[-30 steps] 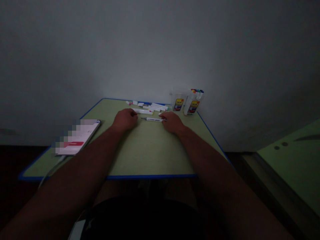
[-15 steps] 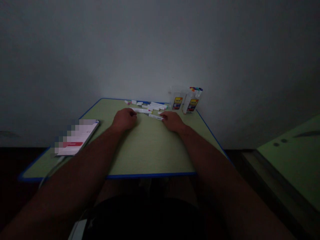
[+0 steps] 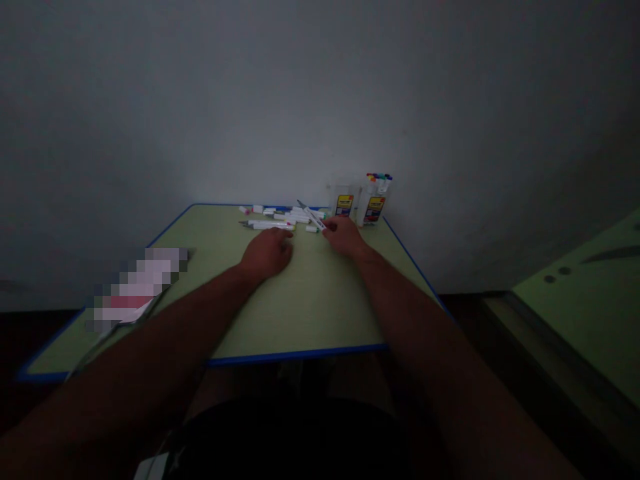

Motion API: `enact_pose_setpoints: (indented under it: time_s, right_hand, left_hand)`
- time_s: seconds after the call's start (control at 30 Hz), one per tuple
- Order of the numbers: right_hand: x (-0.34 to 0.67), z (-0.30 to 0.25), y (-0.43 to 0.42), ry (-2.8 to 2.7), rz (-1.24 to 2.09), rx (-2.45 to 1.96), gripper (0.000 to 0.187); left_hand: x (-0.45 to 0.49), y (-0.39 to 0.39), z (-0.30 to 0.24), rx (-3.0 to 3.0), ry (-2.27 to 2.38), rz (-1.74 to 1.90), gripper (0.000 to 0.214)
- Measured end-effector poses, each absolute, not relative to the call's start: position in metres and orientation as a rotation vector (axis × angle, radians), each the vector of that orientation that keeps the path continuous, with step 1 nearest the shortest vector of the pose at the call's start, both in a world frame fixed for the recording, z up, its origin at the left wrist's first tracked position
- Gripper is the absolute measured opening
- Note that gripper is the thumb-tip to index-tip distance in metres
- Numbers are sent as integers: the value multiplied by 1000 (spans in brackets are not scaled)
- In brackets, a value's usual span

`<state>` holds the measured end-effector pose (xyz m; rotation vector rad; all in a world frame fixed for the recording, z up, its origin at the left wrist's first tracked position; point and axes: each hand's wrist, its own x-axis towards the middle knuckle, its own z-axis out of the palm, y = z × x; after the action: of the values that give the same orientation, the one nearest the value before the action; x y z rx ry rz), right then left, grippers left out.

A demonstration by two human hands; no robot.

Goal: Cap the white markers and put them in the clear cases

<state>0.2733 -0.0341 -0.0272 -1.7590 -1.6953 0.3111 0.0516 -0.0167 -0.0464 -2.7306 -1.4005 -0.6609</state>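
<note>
Fingers of the right hand [image 3: 345, 235] pinch one end of a slim white marker [image 3: 314, 217], its dark tip toward the far edge of the pale-green, blue-rimmed bench [image 3: 310, 293]; those of the left hand [image 3: 265, 255] curl loosely, apparently empty, just beside two long white markers [image 3: 270, 226].

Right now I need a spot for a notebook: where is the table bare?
The widest bare patch of table lies between the forearms, from the left hand and right hand to the front edge. A smaller one sits between the lit device and the loose markers. Crowding runs along the back, middle to right: markers, caps, two clear cases.
</note>
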Motion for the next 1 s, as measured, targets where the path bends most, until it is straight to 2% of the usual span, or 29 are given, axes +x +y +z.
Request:
enact_pose_setpoints:
  time_s: [0.5, 0.8, 1.0]
  right_hand:
    - [280, -28, -30, -1583, 257, -1772, 29]
    - [280, -31, -27, -1600, 260, -1767, 27]
    - [276, -30, -30, -1618, 260, -1737, 27]
  left_hand:
    - [99, 21, -43, -2815, -907, -361, 64]
    - [94, 13, -38, -2787, -961, -288, 48]
    - [73, -18, -22, -2729, -1202, -234, 36]
